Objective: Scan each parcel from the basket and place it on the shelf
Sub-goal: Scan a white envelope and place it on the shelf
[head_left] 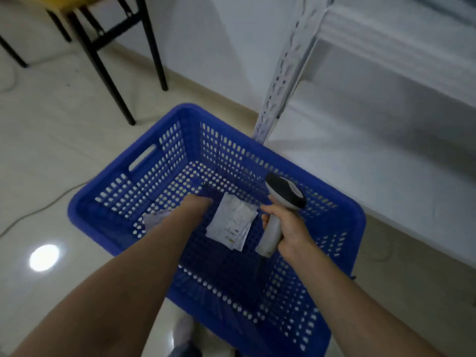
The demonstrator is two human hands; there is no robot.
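Note:
A blue perforated basket stands on the floor in front of me. On its bottom lies a flat white parcel with a printed label. My left hand reaches down into the basket just left of that parcel; its fingers point away from me and are hidden, so its hold cannot be made out. A second white parcel shows partly under my left forearm. My right hand grips the handle of a white and black barcode scanner, held above the basket's right side.
A white metal shelf with a slotted upright post stands right of the basket. Black chair legs stand at the back left. A cable runs over the tiled floor on the left.

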